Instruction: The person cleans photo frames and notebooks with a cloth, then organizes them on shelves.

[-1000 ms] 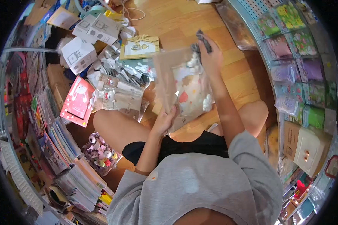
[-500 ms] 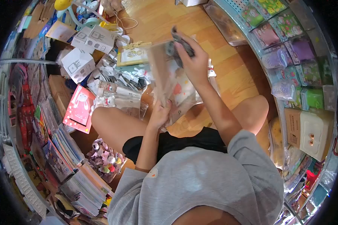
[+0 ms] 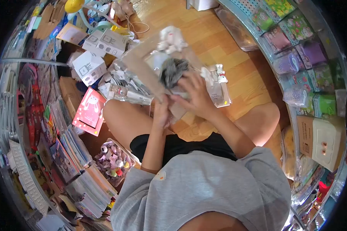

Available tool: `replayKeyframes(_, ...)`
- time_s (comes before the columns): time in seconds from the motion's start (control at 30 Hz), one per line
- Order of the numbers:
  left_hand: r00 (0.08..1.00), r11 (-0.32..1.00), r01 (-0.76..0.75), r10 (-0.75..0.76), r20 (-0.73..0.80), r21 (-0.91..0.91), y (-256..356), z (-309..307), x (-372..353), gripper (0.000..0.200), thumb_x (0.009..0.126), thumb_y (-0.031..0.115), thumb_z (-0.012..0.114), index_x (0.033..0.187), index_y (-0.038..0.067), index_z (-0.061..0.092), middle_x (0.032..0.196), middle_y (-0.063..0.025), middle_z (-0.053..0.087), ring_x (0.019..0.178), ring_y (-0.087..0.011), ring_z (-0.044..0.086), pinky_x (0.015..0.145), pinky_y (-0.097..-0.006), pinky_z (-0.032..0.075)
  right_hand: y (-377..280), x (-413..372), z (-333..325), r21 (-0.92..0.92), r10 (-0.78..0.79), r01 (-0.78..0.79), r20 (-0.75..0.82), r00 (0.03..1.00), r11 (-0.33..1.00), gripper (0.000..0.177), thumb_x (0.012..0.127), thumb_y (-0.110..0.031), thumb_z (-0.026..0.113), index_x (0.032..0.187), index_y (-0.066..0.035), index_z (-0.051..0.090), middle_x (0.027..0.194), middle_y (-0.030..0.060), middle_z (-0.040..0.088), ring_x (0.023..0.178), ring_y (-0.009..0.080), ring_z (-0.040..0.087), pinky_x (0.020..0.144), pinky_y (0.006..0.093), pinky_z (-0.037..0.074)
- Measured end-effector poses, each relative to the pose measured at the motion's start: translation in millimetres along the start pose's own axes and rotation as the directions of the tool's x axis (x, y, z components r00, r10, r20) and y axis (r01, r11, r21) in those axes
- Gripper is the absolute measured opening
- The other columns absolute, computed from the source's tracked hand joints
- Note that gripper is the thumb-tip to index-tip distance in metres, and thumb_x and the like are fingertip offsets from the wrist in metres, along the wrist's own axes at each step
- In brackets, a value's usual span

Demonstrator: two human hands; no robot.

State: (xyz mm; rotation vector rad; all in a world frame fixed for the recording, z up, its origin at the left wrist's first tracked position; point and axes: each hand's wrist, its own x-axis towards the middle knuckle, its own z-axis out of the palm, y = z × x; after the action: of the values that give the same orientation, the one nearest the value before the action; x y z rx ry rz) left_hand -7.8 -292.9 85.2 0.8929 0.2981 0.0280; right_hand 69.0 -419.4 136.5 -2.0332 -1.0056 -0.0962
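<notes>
My left hand (image 3: 162, 113) is closed on the lower corner of a beige picture frame (image 3: 189, 54), held tilted above the floor. White bear figures (image 3: 172, 39) sit on its far end, and clear plastic seems to cover part of it. A crumpled grey cloth (image 3: 173, 72) lies against the frame's face. My right hand (image 3: 197, 96) presses this cloth with its fingers, slightly blurred, the thumb pointing toward my left hand. Just beyond my right hand, another frame with a white bear (image 3: 221, 95) rests on the floor.
Left of the frame are white boxes (image 3: 89, 68), plastic-wrapped packets (image 3: 129, 86) and a pink rabbit frame (image 3: 89, 111). A box of small plush-like trinkets (image 3: 113, 159) stands by my left knee. Shelves of packaged goods (image 3: 289, 63) curve along the right; books (image 3: 65, 158) line the left.
My right hand has come down with the grey cloth from above the frame onto its face. The frame has tilted and turned, showing the white bears. The view has shifted slightly.
</notes>
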Motion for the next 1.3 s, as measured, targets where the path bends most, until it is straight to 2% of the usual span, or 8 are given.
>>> replayKeyframes(0.17, 0.994, 0.914, -0.113, 0.104, 0.043, 0.39, -11.5, 12.4, -6.8, 0.042, 0.081, 0.032, 0.046, 0.112, 0.006, 0.034, 0.095, -0.0056, 0.049, 0.088, -0.0153, 0.048, 0.075, -0.0264, 0.04, 7.9, 44.7, 4.1, -0.149, 0.139, -0.221, -0.428, 0.893, 0.964, 0.034, 0.065, -0.012, 0.058, 0.098, -0.009, 0.05, 0.097, 0.0157, 0.042, 0.093, 0.0326, 0.04, 0.081, 0.0395, 0.031)
replayKeyframes(0.47, 0.974, 0.997, -0.073, 0.062, -0.217, -0.04, 31.9, 5.7, 15.6, 0.05, 0.081, 0.038, 0.043, 0.114, 0.004, 0.03, 0.101, -0.0092, 0.047, 0.093, -0.0201, 0.048, 0.078, -0.0354, 0.043, -8.9, -56.4, -3.2, 0.097, 0.182, -0.222, 0.317, 0.931, 0.97, 0.038, 0.059, 0.002, 0.051, 0.097, -0.004, 0.052, 0.086, 0.016, 0.05, 0.082, 0.0317, 0.049, 0.073, 0.0326, 0.04)
replayKeyframes(0.63, 0.982, 0.979, -0.083, 0.049, -0.18, -0.184, 27.1, 0.6, 4.4, 0.047, 0.081, 0.024, 0.049, 0.118, 0.004, 0.027, 0.109, -0.0109, 0.044, 0.099, -0.0213, 0.047, 0.08, -0.0351, 0.043, 40.1, 11.6, -38.2, 0.156, 0.276, -0.234, -0.361, 0.891, 0.96, 0.029, 0.069, -0.002, 0.053, 0.098, -0.001, 0.053, 0.09, 0.0122, 0.05, 0.081, 0.0234, 0.05, 0.07, 0.0287, 0.04)
replayKeyframes(0.87, 0.999, 0.958, -0.007, -0.007, -0.047, -0.286, 22.6, 16.5, 3.4, 0.046, 0.081, 0.022, 0.049, 0.118, 0.005, 0.027, 0.11, -0.0104, 0.043, 0.097, -0.0198, 0.047, 0.079, -0.0332, 0.043, 50.8, 21.7, -23.7, -0.129, 0.079, -0.063, 0.122, 0.989, 0.99, 0.042, 0.064, 0.002, 0.048, 0.104, -0.013, 0.054, 0.097, 0.0119, 0.046, 0.086, 0.0224, 0.049, 0.075, 0.0271, 0.039)
replayKeyframes(1.07, 0.963, 0.953, -0.061, -0.022, -0.267, -0.298, 5.0, -12.7, 29.4, 0.039, 0.081, 0.018, 0.048, 0.113, 0.001, 0.034, 0.102, -0.0108, 0.048, 0.093, -0.0198, 0.05, 0.077, -0.0321, 0.044, 62.0, -72.6, -2.0, 0.223, 0.338, -0.345, 0.073, 0.938, 0.912, 0.035, 0.07, -0.008, 0.052, 0.105, -0.007, 0.049, 0.095, 0.0118, 0.05, 0.086, 0.0243, 0.05, 0.074, 0.0337, 0.041)
replayKeyframes(1.13, 0.952, 0.917, 0.035, -0.151, -0.265, -0.398, 9.7, -8.1, 26.7, 0.035, 0.08, 0.014, 0.047, 0.11, -0.001, 0.038, 0.101, -0.0119, 0.049, 0.092, -0.0207, 0.051, 0.076, -0.0319, 0.044, 85.6, -64.4, -3.7, 0.96, 0.889, -0.253, 0.011, 0.458, 0.118, 0.031, 0.077, -0.013, 0.048, 0.105, 0.0, 0.045, 0.097, 0.011, 0.051, 0.086, 0.0229, 0.051, 0.077, 0.0332, 0.04)
replayKeyframes(1.17, 0.953, 0.9, 0.101, -0.21, -0.218, -0.425, 9.5, -5.6, 24.1, 0.035, 0.079, 0.013, 0.048, 0.109, -0.002, 0.039, 0.1, -0.0125, 0.05, 0.091, -0.0208, 0.051, 0.075, -0.0314, 0.045, 95.5, -56.1, -9.1, 0.994, 0.905, -0.095, 0.088, 0.417, -0.053, 0.03, 0.08, -0.016, 0.045, 0.105, 0.0, 0.045, 0.097, 0.0106, 0.051, 0.087, 0.0225, 0.051, 0.079, 0.0324, 0.04)
replayKeyframes(1.3, 0.931, 0.922, 0.311, -0.344, -0.12, -0.23, -1.8, -3.8, 20.8, 0.036, 0.078, 0.012, 0.049, 0.109, -0.004, 0.039, 0.097, -0.0133, 0.051, 0.088, -0.0207, 0.053, 0.072, -0.0309, 0.047, 97.9, -8.2, -14.9, 0.948, 0.723, 0.126, 0.134, 0.678, -0.293, 0.036, 0.082, -0.025, 0.042, 0.108, -0.001, 0.043, 0.102, 0.0111, 0.05, 0.092, 0.0207, 0.05, 0.083, 0.0317, 0.039)
